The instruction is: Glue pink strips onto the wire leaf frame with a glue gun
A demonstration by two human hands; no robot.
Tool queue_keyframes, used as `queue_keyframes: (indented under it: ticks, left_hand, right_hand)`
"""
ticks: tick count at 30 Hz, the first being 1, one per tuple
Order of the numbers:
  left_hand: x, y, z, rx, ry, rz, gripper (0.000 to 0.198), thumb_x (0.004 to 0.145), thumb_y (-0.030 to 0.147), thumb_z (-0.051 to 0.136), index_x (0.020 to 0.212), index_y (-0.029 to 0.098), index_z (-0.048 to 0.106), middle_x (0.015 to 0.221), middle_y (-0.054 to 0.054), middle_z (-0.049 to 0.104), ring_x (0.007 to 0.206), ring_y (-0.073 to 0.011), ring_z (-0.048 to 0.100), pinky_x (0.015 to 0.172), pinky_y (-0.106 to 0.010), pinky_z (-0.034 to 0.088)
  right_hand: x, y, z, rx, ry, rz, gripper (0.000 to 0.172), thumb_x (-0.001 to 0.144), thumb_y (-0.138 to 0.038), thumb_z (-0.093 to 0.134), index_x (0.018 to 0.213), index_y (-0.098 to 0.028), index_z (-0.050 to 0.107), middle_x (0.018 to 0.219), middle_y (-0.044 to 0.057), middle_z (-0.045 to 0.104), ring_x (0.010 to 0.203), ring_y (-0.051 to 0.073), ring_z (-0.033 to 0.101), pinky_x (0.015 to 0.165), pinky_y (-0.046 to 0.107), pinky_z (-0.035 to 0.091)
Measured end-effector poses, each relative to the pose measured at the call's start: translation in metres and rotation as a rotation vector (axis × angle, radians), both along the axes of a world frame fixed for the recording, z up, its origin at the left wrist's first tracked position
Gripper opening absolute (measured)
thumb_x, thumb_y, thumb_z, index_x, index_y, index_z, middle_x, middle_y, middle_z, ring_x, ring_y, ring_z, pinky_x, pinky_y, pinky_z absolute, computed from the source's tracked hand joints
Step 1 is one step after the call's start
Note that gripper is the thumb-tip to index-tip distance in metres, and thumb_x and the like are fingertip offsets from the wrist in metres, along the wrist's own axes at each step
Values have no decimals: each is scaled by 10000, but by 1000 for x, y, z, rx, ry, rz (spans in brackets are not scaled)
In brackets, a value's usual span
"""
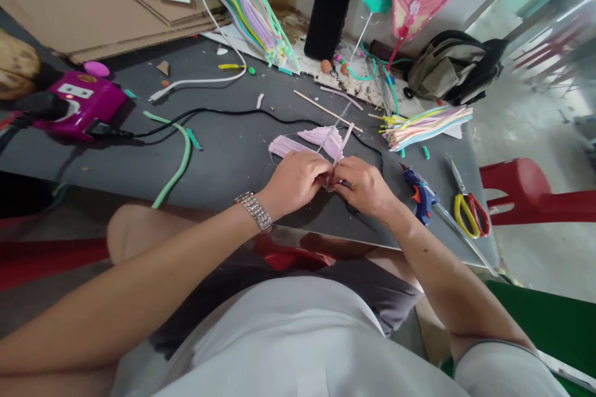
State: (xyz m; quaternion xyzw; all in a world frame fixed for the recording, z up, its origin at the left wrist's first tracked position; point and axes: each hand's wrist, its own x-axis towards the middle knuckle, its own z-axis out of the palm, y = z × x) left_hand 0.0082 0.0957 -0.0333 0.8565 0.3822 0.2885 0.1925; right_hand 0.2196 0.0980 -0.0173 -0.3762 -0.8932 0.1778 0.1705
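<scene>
Close together near the front edge of the grey table (223, 167), my left hand (298, 180) and my right hand (363, 183) pinch the lower end of a lilac piece made of fuzzy strips (326, 138). A pale strip (345, 139) rises from between my fingers. The piece spreads out beyond my hands, with a part of it (286, 146) fanning left. My fingertips hide the spot they grip. A blue glue gun (423, 197) lies right of my right hand, and a thin wooden stick (326, 110) lies beyond the piece.
Scissors (470, 214) lie at the right edge beside a long clear stick. A black cable (223, 110) crosses the table from a purple power box (86, 102). Bundles of coloured strips (428, 126), a phone (329, 11), a bag (451, 68) and cardboard (107, 12) stand or lie farther back.
</scene>
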Motion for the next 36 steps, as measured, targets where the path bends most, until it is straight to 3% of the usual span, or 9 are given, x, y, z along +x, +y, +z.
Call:
queue_keyframes:
  ticks: [5,9,15,23,26,30,36]
  left_hand:
    - [-7,5,5,125,111,-60,165,944,148,606,910,197,760,931,-84,683,917,-243,612,831,-393,472]
    - [-10,6,3,135,139,-58,143,955,215,634,911,200,769,882,-78,650,896,-248,584,820,-394,471]
    - [-5,-1,0,92,86,26,114,933,125,586,936,165,693,911,-86,665,918,-251,597,800,-367,481]
    - [-4,-11,3,185,47,110,435,933,95,534,1367,126,529,1058,-114,672,982,-270,612,852,-393,492]
    - [-9,-25,5,190,24,190,319,962,109,488,1262,154,586,1069,-116,661,990,-269,600,862,-406,497]
    - [-14,-43,4,193,109,85,231,1003,122,462,974,167,687,967,-104,657,919,-250,571,842,-394,500]
    - [-14,-48,2,218,191,-10,270,1020,123,458,991,122,726,962,-114,670,899,-253,546,834,-386,498]
  right_hand:
    - [1,-4,3,-30,51,-42,161,921,-127,642,790,-218,661,843,45,672,861,207,603,801,326,445]
    - [-1,-5,0,-113,157,-119,134,889,-120,665,796,-216,667,826,29,673,816,190,606,778,317,450]
    - [-8,4,-5,-257,186,-193,118,774,-90,705,760,-203,676,801,2,663,727,150,593,689,274,437]
    - [-13,17,0,-385,145,-152,119,694,-87,632,735,-186,683,743,-16,652,681,127,559,667,258,414]
    - [-12,20,1,-403,145,-126,106,694,-94,617,720,-185,665,718,-30,639,659,113,537,653,249,392]
    - [-11,23,-1,-391,142,-95,45,735,-141,667,742,-185,664,731,-34,638,659,109,519,660,251,381]
    - [-11,23,-3,-375,157,-73,46,746,-144,670,741,-184,647,743,-32,629,670,113,526,676,254,387]
